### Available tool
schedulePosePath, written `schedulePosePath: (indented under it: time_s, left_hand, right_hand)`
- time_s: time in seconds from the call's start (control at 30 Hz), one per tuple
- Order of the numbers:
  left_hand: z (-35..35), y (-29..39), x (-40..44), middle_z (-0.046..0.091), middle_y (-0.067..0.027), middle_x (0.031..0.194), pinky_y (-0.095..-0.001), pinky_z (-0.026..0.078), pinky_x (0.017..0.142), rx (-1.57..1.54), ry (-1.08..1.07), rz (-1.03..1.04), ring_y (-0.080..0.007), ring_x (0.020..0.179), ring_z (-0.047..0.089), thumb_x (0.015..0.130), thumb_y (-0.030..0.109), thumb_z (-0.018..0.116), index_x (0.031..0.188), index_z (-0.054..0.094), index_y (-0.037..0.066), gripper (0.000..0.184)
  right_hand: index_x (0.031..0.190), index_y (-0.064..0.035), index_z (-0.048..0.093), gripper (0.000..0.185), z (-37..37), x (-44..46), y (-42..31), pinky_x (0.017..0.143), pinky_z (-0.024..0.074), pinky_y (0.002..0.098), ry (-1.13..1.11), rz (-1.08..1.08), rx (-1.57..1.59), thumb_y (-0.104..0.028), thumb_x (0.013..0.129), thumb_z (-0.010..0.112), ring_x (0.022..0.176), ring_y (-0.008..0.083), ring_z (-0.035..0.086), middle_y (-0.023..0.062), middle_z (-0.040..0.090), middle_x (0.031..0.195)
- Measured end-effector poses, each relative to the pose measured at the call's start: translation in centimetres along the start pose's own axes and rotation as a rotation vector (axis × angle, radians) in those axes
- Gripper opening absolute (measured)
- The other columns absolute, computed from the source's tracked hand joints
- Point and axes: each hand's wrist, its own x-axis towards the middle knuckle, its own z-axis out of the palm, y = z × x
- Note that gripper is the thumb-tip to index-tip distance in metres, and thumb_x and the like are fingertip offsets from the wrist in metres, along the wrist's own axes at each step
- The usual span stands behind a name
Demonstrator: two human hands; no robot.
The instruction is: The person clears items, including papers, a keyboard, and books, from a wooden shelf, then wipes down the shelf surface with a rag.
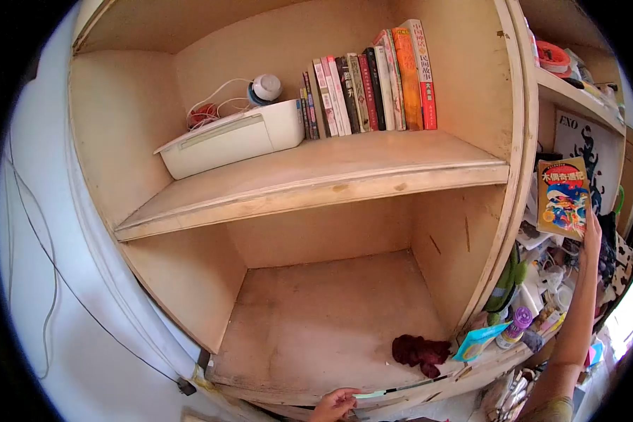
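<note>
At the right, my right hand (592, 233) grips a book (564, 200) by its lower right edge. The book has a golden-brown cover with Chinese title characters and a colourful picture. It is held upright in front of the cluttered side shelves. My left hand (336, 404) is low in the view, at the front edge of the lower shelf, with its fingers curled together. Beside its fingertips is a thin pale green strip (370, 395); whether the hand holds it is unclear. A crumpled dark red cloth (420, 353) lies on the lower shelf (316, 316).
On the upper shelf (330, 163), a row of upright books (373, 91) stands beside a white bin (232, 137) with cables and a round white device (266, 87). A purple-lidded bottle (517, 325) and a blue packet (480, 340) stand at right among clutter. A black cable (70, 281) hangs left.
</note>
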Motion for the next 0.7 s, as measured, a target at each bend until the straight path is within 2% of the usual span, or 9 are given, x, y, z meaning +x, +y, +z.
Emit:
schedulePosePath:
  time_s: [0.07,0.1,0.2,0.33,0.4,0.47,0.5,0.57,0.7]
  left_hand:
    - [0.7,2.5,0.5,0.054,-0.0016,0.075,-0.0183,0.04,0.05,-0.054,-0.003,-0.045,-0.0075,0.058,0.05,0.085,0.013,0.049,0.108,0.051,0.009,0.024]
    - [1.1,2.2,1.2,0.054,-0.0002,0.072,-0.018,0.037,0.045,-0.023,0.03,-0.081,-0.0052,0.053,0.045,0.085,0.014,0.049,0.107,0.052,0.009,0.023]
    - [2.6,2.1,2.2,0.053,0.0007,0.071,-0.0182,0.036,0.044,-0.191,0.013,-0.011,-0.0045,0.051,0.043,0.085,0.014,0.048,0.108,0.052,0.009,0.024]
    - [4.6,2.0,4.1,0.053,0.0019,0.07,-0.0179,0.035,0.043,-0.136,0.067,0.082,-0.0041,0.05,0.042,0.085,0.018,0.049,0.109,0.052,0.01,0.025]
    - [5.4,2.8,4.4,0.053,0.0025,0.07,-0.0173,0.035,0.043,-0.158,0.05,0.055,-0.0039,0.05,0.041,0.084,0.022,0.051,0.109,0.052,0.011,0.027]
    - [5.8,2.8,4.8,0.053,0.0026,0.07,-0.0173,0.034,0.043,-0.18,0.053,0.035,-0.0038,0.05,0.041,0.084,0.023,0.051,0.109,0.053,0.011,0.027]
    - [5.9,2.8,5.0,0.053,0.0027,0.07,-0.0172,0.034,0.042,-0.205,0.058,0.018,-0.0037,0.049,0.04,0.084,0.024,0.052,0.108,0.053,0.011,0.028]
    - [6.3,2.9,5.2,0.053,0.0026,0.07,-0.0173,0.034,0.042,-0.167,0.088,0.022,-0.0038,0.049,0.04,0.084,0.026,0.052,0.107,0.054,0.011,0.028]
    - [6.7,2.4,5.5,0.053,0.0027,0.07,-0.0174,0.034,0.04,-0.11,0.155,0.057,-0.0038,0.048,0.041,0.083,0.028,0.053,0.106,0.055,0.011,0.028]
  right_hand:
    - [0.108,0.003,0.051,0.038,1.2,2.2,0.6,0.066,0.0449,0.0206,-0.032,0.0,-0.031,-0.028,0.086,0.049,0.076,0.0086,0.056,0.0059,0.058,0.094]
    - [0.108,0.0032,0.051,0.038,2.0,3.0,0.9,0.067,0.0445,0.0207,-0.054,-0.004,-0.068,-0.028,0.086,0.05,0.076,0.0088,0.056,0.0058,0.058,0.094]
    - [0.109,0.0034,0.051,0.039,5.1,4.1,0.6,0.069,0.0437,0.0217,-0.084,0.083,-0.056,-0.028,0.086,0.05,0.078,0.0091,0.055,0.0054,0.058,0.094]
    - [0.098,0.0006,0.056,0.034,7.1,6.9,1.9,0.069,0.0428,0.0223,-0.219,0.171,0.003,-0.031,0.086,0.049,0.075,0.0083,0.054,0.0044,0.058,0.087]
    - [0.096,0.0007,0.056,0.033,6.7,9.6,5.0,0.069,0.0428,0.0257,-0.248,0.188,-0.197,-0.03,0.084,0.05,0.078,0.0126,0.056,0.007,0.06,0.087]
    - [0.096,0.0001,0.057,0.032,5.7,12.8,9.8,0.069,0.0431,0.0276,-0.129,-0.034,-0.858,-0.027,0.08,0.053,0.079,0.0171,0.058,0.0112,0.061,0.088]
    - [0.096,0.0001,0.057,0.032,5.6,13.7,11.9,0.069,0.0431,0.0276,-0.126,-0.034,-0.856,-0.027,0.08,0.053,0.079,0.0171,0.058,0.0112,0.061,0.088]
    - [0.086,-0.0003,0.058,0.023,5.8,14.4,15.2,0.059,0.0417,0.0263,-0.259,-0.068,-0.689,-0.022,0.08,0.053,0.06,0.0148,0.051,0.0038,0.058,0.07]
    - [0.085,0.0005,0.059,0.02,7.5,10.9,15.7,0.059,0.0425,0.0269,-0.419,-0.158,-0.74,-0.018,0.078,0.056,0.062,0.016,0.053,0.005,0.059,0.07]
